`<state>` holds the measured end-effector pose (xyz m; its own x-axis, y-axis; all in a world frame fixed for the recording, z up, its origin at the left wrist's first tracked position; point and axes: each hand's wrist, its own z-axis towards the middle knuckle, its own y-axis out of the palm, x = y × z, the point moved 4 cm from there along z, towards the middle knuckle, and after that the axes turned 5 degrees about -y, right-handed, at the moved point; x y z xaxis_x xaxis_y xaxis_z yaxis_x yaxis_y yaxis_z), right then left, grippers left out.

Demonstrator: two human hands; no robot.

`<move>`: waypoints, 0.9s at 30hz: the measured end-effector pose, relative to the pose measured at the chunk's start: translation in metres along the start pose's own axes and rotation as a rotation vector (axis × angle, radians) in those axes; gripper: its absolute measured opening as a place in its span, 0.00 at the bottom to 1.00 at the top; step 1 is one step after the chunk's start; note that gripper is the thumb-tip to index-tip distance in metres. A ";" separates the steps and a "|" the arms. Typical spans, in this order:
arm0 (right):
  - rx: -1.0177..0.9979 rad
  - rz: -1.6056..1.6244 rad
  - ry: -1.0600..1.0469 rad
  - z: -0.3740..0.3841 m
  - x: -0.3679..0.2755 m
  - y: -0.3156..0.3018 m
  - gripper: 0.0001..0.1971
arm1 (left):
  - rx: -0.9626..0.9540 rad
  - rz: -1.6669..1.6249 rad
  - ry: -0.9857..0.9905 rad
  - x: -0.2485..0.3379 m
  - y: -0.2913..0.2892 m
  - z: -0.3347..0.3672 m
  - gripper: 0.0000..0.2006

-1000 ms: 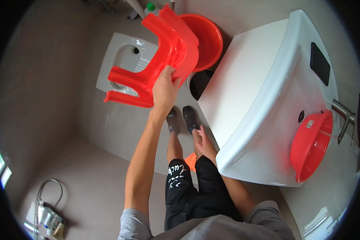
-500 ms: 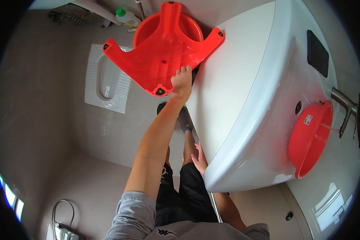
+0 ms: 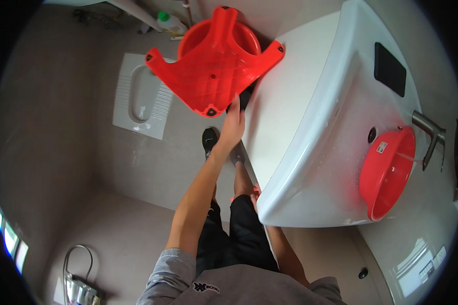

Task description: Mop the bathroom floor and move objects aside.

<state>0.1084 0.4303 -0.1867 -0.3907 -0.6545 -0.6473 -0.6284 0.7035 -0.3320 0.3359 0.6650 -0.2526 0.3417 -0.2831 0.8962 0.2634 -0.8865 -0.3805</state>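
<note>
A red plastic stool (image 3: 203, 76) lies tipped, its legs with dark foot pads pointing outward, against a round red basin (image 3: 250, 38) by the far wall. My left hand (image 3: 232, 124) is at the stool's near right edge, fingers stretched up toward it and not wrapped round it. Whether the fingertips touch the stool is hard to tell. My right hand (image 3: 256, 195) is low beside my knee, at the near corner of the white sink cabinet. The cabinet edge partly covers it, and its fingers are too hidden to read.
On my right, the white sink (image 3: 310, 147) holds a tilted red basin (image 3: 384, 173) under a running faucet (image 3: 430, 134). A black flat slab (image 3: 390, 69) lies on the sink. A squat toilet (image 3: 119, 109) is set in the floor at left; a green-capped bottle (image 3: 172, 24) stands behind.
My left hand has loosened from the stool's edge and drawn slightly back toward me, its fingers straightening. My right hand has slipped further behind the cabinet corner. The view has shifted a little.
</note>
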 end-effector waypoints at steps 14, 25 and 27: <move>-0.278 -0.488 0.196 0.058 0.189 -0.301 0.21 | 0.117 0.285 -1.173 -0.058 -0.027 -0.513 0.21; -0.555 -0.432 0.082 0.285 0.074 -0.397 0.39 | 0.709 -1.394 -1.613 0.099 0.351 -0.580 0.19; -0.461 -0.511 0.067 0.302 -0.002 -0.377 0.39 | 0.880 -1.701 -1.521 0.106 0.414 -0.542 0.19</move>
<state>0.5489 0.2505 -0.2670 -0.0009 -0.8986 -0.4389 -0.9607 0.1225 -0.2490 -0.0080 0.0698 -0.1908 -0.4452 0.8822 -0.1530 0.8929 0.4245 -0.1503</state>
